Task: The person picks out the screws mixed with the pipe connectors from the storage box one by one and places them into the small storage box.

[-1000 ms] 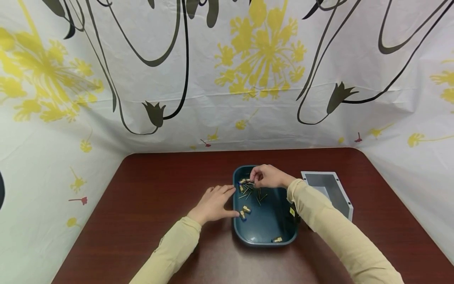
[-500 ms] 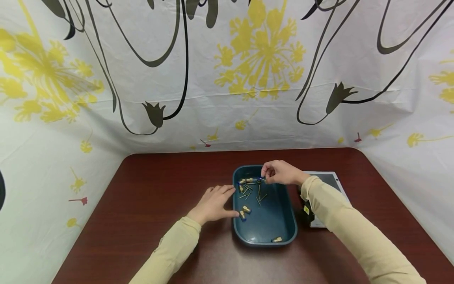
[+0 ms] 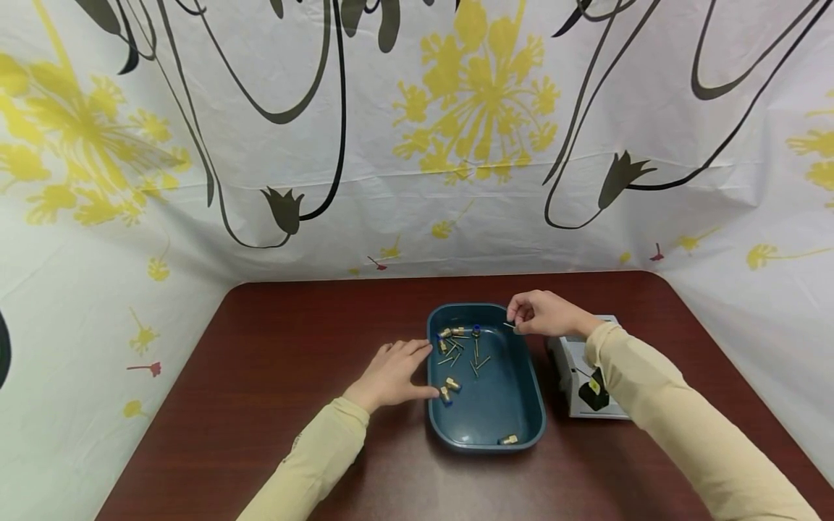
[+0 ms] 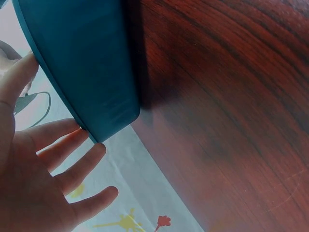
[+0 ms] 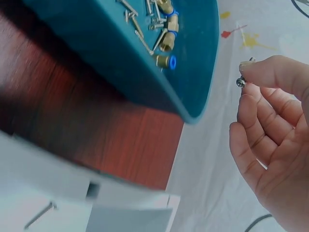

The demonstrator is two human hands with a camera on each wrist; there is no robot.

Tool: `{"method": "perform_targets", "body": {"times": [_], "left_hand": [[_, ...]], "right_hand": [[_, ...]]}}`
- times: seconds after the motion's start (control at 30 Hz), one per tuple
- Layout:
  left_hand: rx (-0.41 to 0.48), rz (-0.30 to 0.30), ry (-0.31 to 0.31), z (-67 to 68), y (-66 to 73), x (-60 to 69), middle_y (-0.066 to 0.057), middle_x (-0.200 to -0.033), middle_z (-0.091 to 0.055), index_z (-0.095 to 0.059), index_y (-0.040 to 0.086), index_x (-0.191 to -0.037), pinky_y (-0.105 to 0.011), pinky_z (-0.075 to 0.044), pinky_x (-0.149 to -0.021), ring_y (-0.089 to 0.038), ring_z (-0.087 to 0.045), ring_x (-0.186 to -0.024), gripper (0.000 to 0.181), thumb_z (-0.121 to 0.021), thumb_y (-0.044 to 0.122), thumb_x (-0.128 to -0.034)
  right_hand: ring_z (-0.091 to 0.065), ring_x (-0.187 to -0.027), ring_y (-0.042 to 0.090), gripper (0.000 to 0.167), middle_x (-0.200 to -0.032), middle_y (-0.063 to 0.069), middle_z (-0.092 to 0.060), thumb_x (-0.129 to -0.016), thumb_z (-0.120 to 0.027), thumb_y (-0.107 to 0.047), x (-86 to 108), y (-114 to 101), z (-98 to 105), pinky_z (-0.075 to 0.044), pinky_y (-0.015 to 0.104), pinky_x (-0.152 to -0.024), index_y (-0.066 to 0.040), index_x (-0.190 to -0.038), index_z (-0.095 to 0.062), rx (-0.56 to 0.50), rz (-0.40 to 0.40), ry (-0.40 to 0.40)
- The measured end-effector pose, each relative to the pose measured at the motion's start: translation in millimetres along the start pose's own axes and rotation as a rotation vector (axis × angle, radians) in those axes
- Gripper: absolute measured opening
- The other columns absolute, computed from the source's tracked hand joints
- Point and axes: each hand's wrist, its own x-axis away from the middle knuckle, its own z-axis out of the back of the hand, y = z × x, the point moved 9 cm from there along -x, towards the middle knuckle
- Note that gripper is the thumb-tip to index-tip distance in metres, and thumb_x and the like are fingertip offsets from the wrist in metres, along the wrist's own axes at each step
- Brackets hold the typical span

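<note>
My left hand (image 3: 394, 376) lies with spread, nearly straight fingers against the left rim of a blue-green plastic tray (image 3: 495, 405). In the left wrist view its fingertips (image 4: 99, 149) touch the tray's edge. Above the tray's far right corner, my right hand (image 3: 546, 313) pinches a small metal screw (image 5: 241, 82) between thumb and fingers; a second shiny bit shows by the thumb tip, too small to tell. Inside the tray lie several loose screws (image 3: 476, 349) and several brass fittings with blue collars, one fitting (image 3: 508, 439) apart at the near end.
Right of the tray stands a light grey box (image 3: 573, 376), partly hidden by the right forearm. A single screw (image 5: 41, 215) lies in it. The brown table (image 3: 313, 347) meets a patterned white cloth (image 3: 365, 181) at the back.
The right hand has moved right, from over the screws and fittings to the tray's far right corner, carrying the screw. The left hand has stayed at the rim.
</note>
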Motion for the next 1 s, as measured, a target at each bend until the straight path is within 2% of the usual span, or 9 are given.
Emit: {"method": "perform_targets", "body": {"times": [0.3, 0.67, 0.83, 1.0], "left_hand": [[-0.004, -0.011, 0.001, -0.5, 0.6, -0.5, -0.005, -0.133, -0.038, -0.041, 0.008, -0.133, -0.045, -0.027, -0.094, -0.024, -0.039, -0.115, 0.077, -0.060, 0.054, -0.0745], [0.000, -0.014, 0.004, 0.8, 0.9, 0.2, -0.005, -0.133, -0.039, -0.041, 0.007, -0.132, -0.046, -0.027, -0.094, -0.024, -0.039, -0.115, 0.076, -0.060, 0.054, -0.0746], [-0.007, -0.018, 0.007, 1.1, 0.9, 0.0, -0.005, -0.133, -0.039, -0.041, 0.007, -0.132, -0.046, -0.028, -0.093, -0.024, -0.039, -0.115, 0.076, -0.060, 0.054, -0.0746], [-0.004, -0.013, 0.002, 1.1, 0.8, 0.5, -0.005, -0.133, -0.038, -0.041, 0.008, -0.132, -0.045, -0.027, -0.094, -0.024, -0.038, -0.115, 0.076, -0.060, 0.054, -0.0748]], "right_hand": [[-0.053, -0.064, 0.019, 0.009, -0.071, 0.003, -0.054, -0.078, -0.061, -0.003, 23.1, 21, 16, -0.045, 0.031, -0.058, -0.005, -0.085, -0.056, 0.006, -0.041, 0.037], [-0.051, -0.066, 0.015, 0.007, -0.072, 0.000, -0.055, -0.079, -0.057, 0.000, 49.2, 43, 35, -0.043, 0.029, -0.057, -0.004, -0.085, -0.057, 0.082, -0.053, 0.071], [-0.052, -0.068, 0.018, 0.008, -0.073, 0.003, -0.054, -0.079, -0.057, -0.001, 59.3, 52, 41, -0.044, 0.029, -0.057, -0.002, -0.087, -0.055, 0.069, -0.100, 0.070], [-0.053, -0.067, 0.016, 0.009, -0.072, 0.003, -0.054, -0.079, -0.059, -0.002, 66.8, 56, 46, -0.044, 0.029, -0.058, -0.002, -0.086, -0.055, 0.071, -0.105, 0.080]]}}
